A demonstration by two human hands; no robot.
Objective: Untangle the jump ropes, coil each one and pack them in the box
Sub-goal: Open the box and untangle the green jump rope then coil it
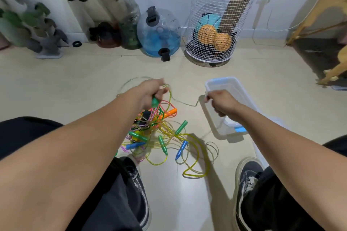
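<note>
A tangled heap of jump ropes (159,133) lies on the floor between my feet, with yellow-green, pink and clear cords and green, blue and orange handles. My left hand (150,93) grips a green handle (155,101) above the heap, with loops of cord around its fingers. A thin cord (185,102) runs from there to my right hand (221,102), which pinches it. The right hand is in front of a clear plastic box (223,82) with blue clips, standing on the floor to the right of the heap.
Along the far wall stand a white wire basket (221,18) with balls, a blue water jug (159,32), bottles and a grey stand. A wooden frame (317,15) is at the right. My two shoes (247,184) flank the bare floor nearest me.
</note>
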